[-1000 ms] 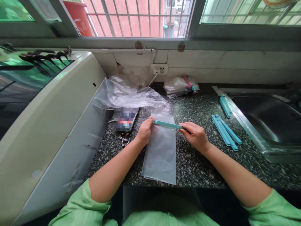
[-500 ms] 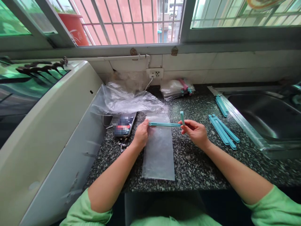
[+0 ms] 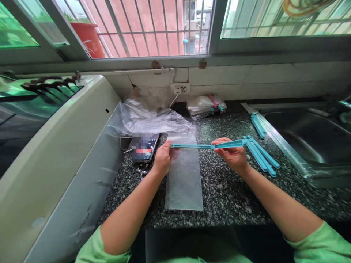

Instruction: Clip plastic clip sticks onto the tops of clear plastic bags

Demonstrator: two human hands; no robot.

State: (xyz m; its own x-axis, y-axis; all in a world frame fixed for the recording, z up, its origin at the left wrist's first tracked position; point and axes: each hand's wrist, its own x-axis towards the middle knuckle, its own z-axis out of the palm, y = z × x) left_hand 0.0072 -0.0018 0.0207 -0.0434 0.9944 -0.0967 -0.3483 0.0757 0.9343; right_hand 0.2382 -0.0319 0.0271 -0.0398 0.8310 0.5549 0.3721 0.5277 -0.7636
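Note:
A long light-blue bag sealing clip (image 3: 192, 146) spans between my hands, its two arms unfolded almost into one line. My left hand (image 3: 163, 157) pinches its left end. My right hand (image 3: 232, 156) grips it around the hinge, fingers closed behind the right arm, which reaches towards other clips. Below the clip a clear flat plastic bag (image 3: 184, 182) lies on the dark speckled counter (image 3: 225, 197). The bag's upper part passes behind the clip; whether my left fingers also hold it I cannot tell. Several matching blue clips (image 3: 259, 155) lie right of my right hand.
A phone (image 3: 145, 148) with a white cable lies left of the bag. Crumpled clear plastic (image 3: 153, 122) is behind it. Stacked clear bags (image 3: 201, 106) rest near the wall socket (image 3: 180, 88). More clips (image 3: 258, 126) are beside the sink (image 3: 301, 135). A stove (image 3: 90, 120) borders the left.
The clip's right arm has swung from pointing up and towards the camera to lying out to the right. My right hand turned slightly; my left hand shifted a little left.

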